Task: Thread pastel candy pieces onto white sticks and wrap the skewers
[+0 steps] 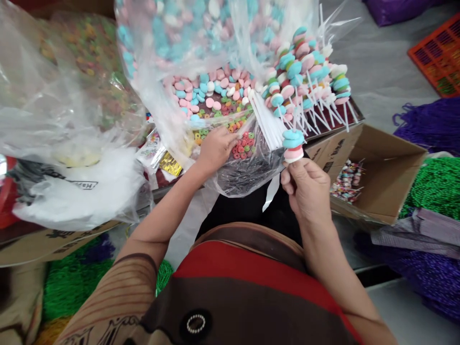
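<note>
Candy skewer [293,140] upright in right hand [309,184], fingers clamped at its lower end, near the loaded skewers [294,69]. Left hand [217,149] at the ring candies [244,146] (fingertip grip: can't tell). Looks mid-threading; next move probably calls for one ring, hole aligned with the skewer.

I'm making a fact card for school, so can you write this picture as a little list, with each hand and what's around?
Left hand: at the ring candies; can't tell if it holds any
Right hand: holding a small candy stack, blue above pink
Beside the rings: white sticks
Beyond the right hand: candy skewers
Far right: open cardboard box, green strands
</note>
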The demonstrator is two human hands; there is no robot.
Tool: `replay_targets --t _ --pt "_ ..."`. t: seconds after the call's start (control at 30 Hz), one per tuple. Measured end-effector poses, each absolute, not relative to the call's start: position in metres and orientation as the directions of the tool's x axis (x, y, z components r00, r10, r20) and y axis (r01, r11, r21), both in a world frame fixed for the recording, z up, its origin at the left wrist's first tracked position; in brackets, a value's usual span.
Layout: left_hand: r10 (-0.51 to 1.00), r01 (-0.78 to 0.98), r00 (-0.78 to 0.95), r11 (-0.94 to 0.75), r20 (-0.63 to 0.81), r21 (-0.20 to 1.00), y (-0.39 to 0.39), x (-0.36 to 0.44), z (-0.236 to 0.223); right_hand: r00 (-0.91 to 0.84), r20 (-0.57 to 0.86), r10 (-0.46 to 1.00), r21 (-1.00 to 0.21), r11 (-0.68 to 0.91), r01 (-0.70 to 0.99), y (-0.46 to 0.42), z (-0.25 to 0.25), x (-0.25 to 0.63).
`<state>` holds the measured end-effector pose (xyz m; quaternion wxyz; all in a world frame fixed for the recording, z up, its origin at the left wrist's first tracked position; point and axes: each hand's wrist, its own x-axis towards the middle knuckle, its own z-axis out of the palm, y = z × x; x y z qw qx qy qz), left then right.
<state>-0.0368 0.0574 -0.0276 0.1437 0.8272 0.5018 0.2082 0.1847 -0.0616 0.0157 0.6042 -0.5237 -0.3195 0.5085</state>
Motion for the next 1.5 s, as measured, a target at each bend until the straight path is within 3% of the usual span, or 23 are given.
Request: replay_targets --t 0.13,0.4,0.67,0.87,1.33,1.5 --pt "0.862 0.773 0.473 -0.506 0.183 0.381 0.061 -0.037 -0.036 0.299 -0.159 0.941 -0.965 -0.083 -0.250 -0.064 0.013 0.186" --pt "0.893 0.735 0.378 -0.451 0.245 0.506 0.069 -0.057 -0.024 0.279 -0.164 0.946 -0.968 -0.100 -0.228 -0.064 0.009 0.186" --pt "0.885 0.786 0.435 -0.464 0.169 0.408 0.112 -0.037 -0.031 0.252 -0.165 0.953 -0.965 -0.104 -0.239 -0.066 0.005 0.179" --pt "0.884 0.766 0.414 -0.468 0.217 0.441 0.115 -0.038 -0.037 0.238 -0.178 0.955 -0.975 -0.138 -0.176 -0.068 0.001 0.178" --pt "0.909 0.833 0.397 -0.416 0.131 0.366 0.122 -0.042 -0.034 0.183 -0.171 0.968 -0.975 -0.139 -0.174 -0.074 -0.003 0.174" --pt "0.869 0.745 0.458 -0.489 0.186 0.453 0.112 -0.040 -0.034 0.156 -0.191 0.969 -0.975 -0.169 -0.142 -0.072 -0.002 0.171"
